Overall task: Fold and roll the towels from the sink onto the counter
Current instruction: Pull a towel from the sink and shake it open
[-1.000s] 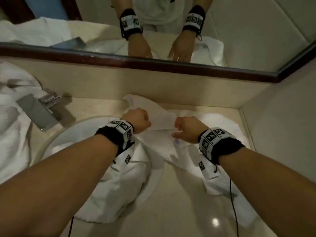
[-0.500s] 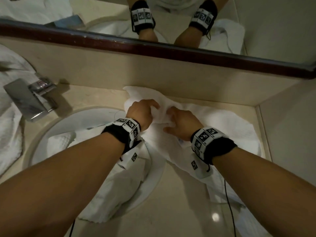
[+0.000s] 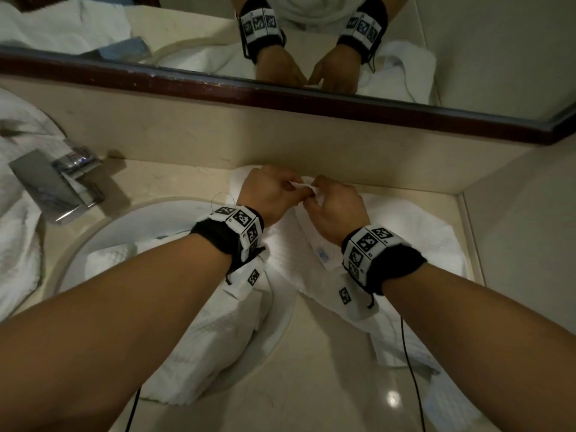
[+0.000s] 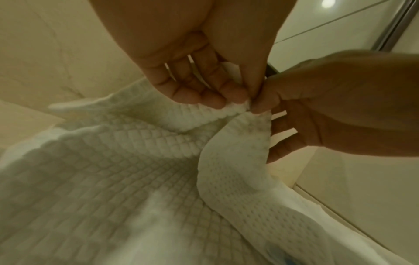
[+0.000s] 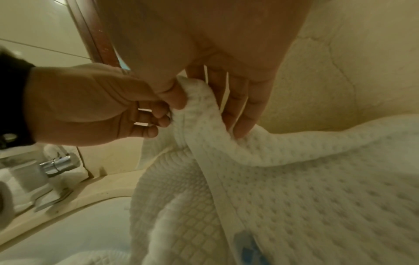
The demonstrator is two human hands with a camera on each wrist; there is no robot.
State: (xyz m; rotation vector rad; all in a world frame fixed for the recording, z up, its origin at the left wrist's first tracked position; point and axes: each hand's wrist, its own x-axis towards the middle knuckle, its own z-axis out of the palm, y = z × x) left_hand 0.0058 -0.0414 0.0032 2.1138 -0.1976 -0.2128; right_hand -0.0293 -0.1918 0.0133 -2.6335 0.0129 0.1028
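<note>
A white waffle towel (image 3: pixel 405 232) lies spread on the counter (image 3: pixel 311 391) to the right of the sink (image 3: pixel 62 260), with one end hanging into the basin. My left hand (image 3: pixel 291 190) and right hand (image 3: pixel 313 193) meet over its far edge by the back wall. Each pinches a bit of that edge between thumb and fingers and holds it raised off the counter. The left wrist view shows the towel (image 4: pixel 113 170) bunched under my left hand (image 4: pixel 240 102). The right wrist view shows its hemmed edge (image 5: pixel 317 188) in my right hand (image 5: pixel 204 111). A second white towel (image 3: pixel 218 338) lies crumpled in the sink.
A chrome faucet (image 3: pixel 56 185) stands at the sink's left rear. More white towels (image 3: pixel 18 219) are piled left of it. A dark-framed mirror (image 3: pixel 311 98) runs above the backsplash. A wall (image 3: pixel 530 244) closes the counter on the right.
Both hands have moved away from me toward the back wall and come together. They went from resting on the towel to pinching its far edge and lifting it.
</note>
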